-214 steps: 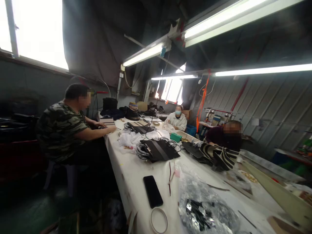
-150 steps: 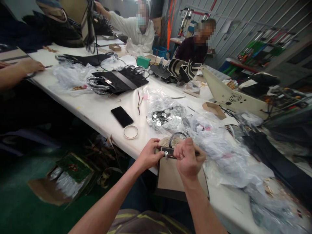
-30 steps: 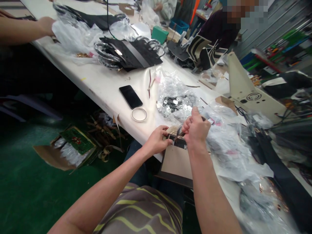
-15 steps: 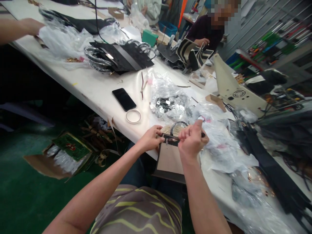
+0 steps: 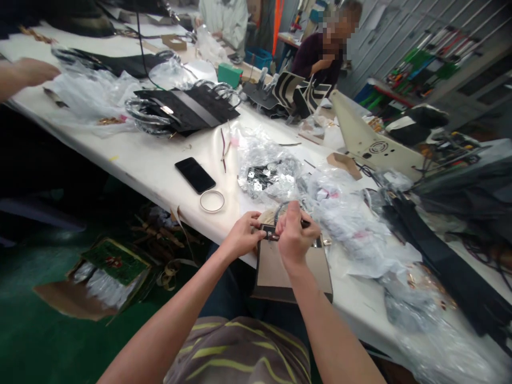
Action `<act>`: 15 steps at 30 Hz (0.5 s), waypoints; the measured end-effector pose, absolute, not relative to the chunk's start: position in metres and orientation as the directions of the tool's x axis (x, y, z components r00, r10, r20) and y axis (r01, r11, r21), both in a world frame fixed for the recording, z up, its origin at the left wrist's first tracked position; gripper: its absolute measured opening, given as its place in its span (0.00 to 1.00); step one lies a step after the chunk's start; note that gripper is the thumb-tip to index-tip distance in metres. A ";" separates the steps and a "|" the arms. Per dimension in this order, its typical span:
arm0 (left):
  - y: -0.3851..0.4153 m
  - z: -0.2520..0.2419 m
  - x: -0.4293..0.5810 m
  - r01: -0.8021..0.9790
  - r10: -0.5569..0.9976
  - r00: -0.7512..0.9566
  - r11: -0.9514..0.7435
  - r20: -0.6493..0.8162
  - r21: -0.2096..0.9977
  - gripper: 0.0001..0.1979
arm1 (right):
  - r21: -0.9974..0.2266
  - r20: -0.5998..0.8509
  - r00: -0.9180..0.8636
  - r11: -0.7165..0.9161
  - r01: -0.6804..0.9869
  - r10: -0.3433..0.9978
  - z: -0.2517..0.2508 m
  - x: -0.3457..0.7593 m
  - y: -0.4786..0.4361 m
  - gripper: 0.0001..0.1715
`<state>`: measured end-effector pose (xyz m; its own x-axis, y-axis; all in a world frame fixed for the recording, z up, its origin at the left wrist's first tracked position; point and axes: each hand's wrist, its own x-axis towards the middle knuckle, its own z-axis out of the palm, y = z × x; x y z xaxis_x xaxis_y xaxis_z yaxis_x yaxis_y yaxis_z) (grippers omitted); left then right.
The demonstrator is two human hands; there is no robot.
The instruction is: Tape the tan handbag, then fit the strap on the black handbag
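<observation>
A flat beige bag panel with a dark border point(image 5: 276, 272) lies at the table's near edge. My left hand point(image 5: 245, 234) pinches its upper left corner between thumb and fingers. In my right hand point(image 5: 295, 237), a fist with the thumb on top, is a slim dark-handled tool point(image 5: 305, 224); its exact kind is hidden by the fingers. A small metal piece point(image 5: 270, 234) sits on the panel's dark upper strip, close to the tool's end. Behind the panel, a grey loop handle point(image 5: 280, 210) shows in part.
Ahead lies a clear plastic bag of small metal plates point(image 5: 264, 176). A phone point(image 5: 195, 175) and a tape roll point(image 5: 212, 201) lie to the left. Plastic bags point(image 5: 352, 224) cover the right side. Beyond are black bag pieces point(image 5: 192, 106) and a co-worker point(image 5: 320, 58). Another person's hand point(image 5: 32, 72) reaches in at left.
My right hand has moved left and inward over the panel, closer to my left hand. The view has shifted slightly. My left hand stays at the corner.
</observation>
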<state>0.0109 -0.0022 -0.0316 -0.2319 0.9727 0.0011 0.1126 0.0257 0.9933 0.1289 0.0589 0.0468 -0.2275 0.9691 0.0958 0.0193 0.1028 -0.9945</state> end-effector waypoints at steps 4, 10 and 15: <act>0.001 -0.032 0.005 0.193 0.983 -0.184 0.041 -0.005 0.980 0.06 | -0.968 -0.190 -0.305 -0.230 -0.103 0.933 0.070 0.179 0.123 0.43; 0.004 -0.034 0.003 0.221 0.982 -0.188 0.048 -0.006 0.974 0.12 | -0.832 -0.430 -0.154 -0.323 0.451 0.890 0.066 0.341 0.170 0.42; 0.004 -0.029 0.004 0.225 0.984 -0.173 0.071 -0.032 0.972 0.12 | -0.759 -0.284 -0.040 -0.199 0.619 0.958 0.021 0.379 0.159 0.36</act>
